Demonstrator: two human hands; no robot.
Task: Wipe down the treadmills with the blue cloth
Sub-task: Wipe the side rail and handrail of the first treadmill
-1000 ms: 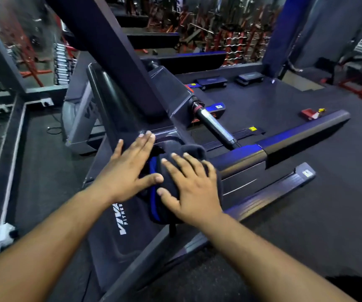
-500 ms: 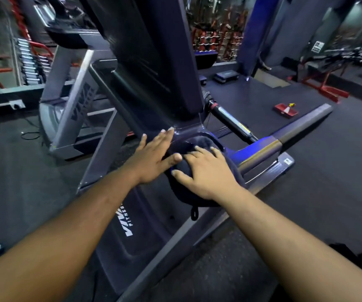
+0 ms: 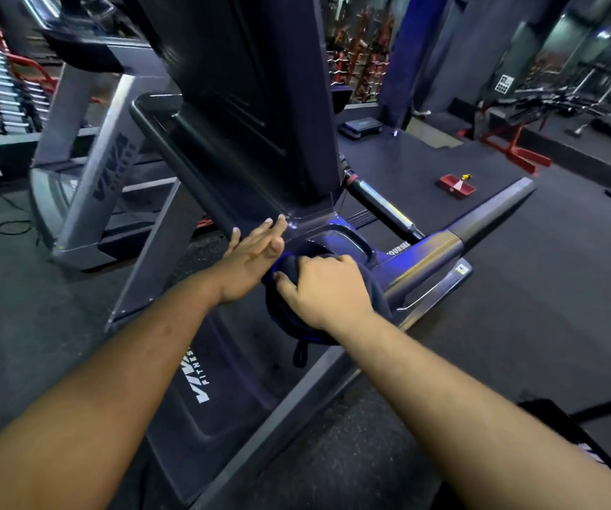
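Blue cloth [image 3: 289, 314]: bunched under my right hand, pressed on the treadmill's console wing just below the foot of the console upright; a small loop of it hangs off the near edge.
Right hand [image 3: 324, 288]: my fingers are curled over the top of the cloth and grip it against the plastic.
Left hand [image 3: 256, 248]: flat, fingers straight, resting on the treadmill just left of the cloth, at the foot of the upright; it holds nothing.
Treadmill [image 3: 223, 380]: dark machine with white lettering on the side panel below the cloth; its handrail [image 3: 480, 230] runs off to the right of the cloth.
Second treadmill [image 3: 87, 160]: grey, well to the left of the upright.
Step in hand: I judge I am wiping the recessed tray area beside the cloth.
Next move: probably push the cloth into the recess [image 3: 340, 241] or along the handrail, keeping pressure while my left hand steadies me.
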